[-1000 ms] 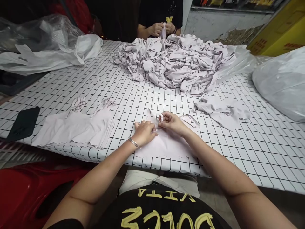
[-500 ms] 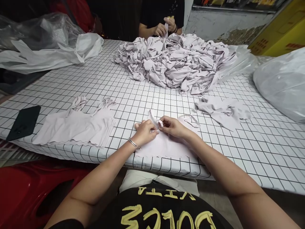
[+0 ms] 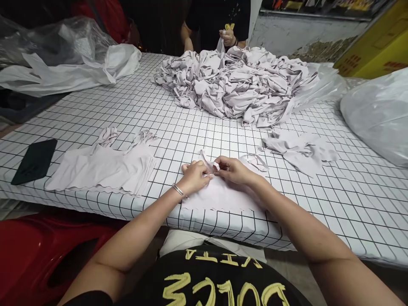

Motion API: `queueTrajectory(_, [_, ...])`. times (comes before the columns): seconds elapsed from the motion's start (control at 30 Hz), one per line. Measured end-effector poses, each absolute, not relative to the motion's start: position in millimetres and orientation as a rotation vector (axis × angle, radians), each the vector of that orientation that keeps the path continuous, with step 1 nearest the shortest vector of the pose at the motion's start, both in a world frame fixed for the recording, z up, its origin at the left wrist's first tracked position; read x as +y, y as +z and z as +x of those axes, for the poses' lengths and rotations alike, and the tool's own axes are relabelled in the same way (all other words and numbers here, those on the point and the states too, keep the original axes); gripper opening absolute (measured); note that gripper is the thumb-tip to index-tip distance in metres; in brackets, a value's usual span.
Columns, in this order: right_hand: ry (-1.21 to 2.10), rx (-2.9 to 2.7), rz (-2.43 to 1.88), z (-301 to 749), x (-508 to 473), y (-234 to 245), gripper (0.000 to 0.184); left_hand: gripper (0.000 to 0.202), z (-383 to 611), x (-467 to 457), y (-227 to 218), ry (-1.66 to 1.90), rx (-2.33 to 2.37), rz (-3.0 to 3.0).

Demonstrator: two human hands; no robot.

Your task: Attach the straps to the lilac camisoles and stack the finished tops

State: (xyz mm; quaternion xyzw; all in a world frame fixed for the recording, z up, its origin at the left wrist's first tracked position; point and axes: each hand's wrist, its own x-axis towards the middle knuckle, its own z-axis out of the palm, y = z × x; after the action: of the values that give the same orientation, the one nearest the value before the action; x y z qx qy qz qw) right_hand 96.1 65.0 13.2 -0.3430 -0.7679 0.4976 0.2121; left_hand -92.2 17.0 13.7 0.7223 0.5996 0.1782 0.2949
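Note:
A pale pink camisole [image 3: 223, 195] lies flat in front of me at the table's near edge, its straps at the far side. My left hand [image 3: 195, 176], with a silver bangle at the wrist, pinches the garment's top edge near one strap. Close beside it, my right hand [image 3: 232, 170] has thumb and forefinger closed on that strap, where a small white piece shows at the fingertips. Just beyond my right hand rests the other strap [image 3: 257, 161]. The fingertips partly hide where strap and top edge meet.
A neat stack of camisoles [image 3: 105, 168] lies left, beside a dark phone [image 3: 35, 161]. One crumpled garment [image 3: 299, 148] is at right. Behind is a large heap of garments [image 3: 236, 85], where a co-worker's hand [image 3: 228, 38] holds cloth. Plastic bags [image 3: 379, 110] flank the checked table.
My hands stay almost in place on the camisole and strap. Across the table, the co-worker's hands have moved apart, one dropping to the left. The view has shifted slightly.

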Motion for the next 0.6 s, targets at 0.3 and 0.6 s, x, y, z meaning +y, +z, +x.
queueTrajectory(0.3, [1.331,-2.175,-0.971,94.1,63.7,12.4,0.008,0.012,-93.3,18.0,11.8,0.486,1.58,1.929])
queueTrajectory(0.6, [1.303,-2.238,-0.977,94.5,64.4,13.2,0.01,0.011,-93.9,18.6,8.3,0.498,1.575,1.947])
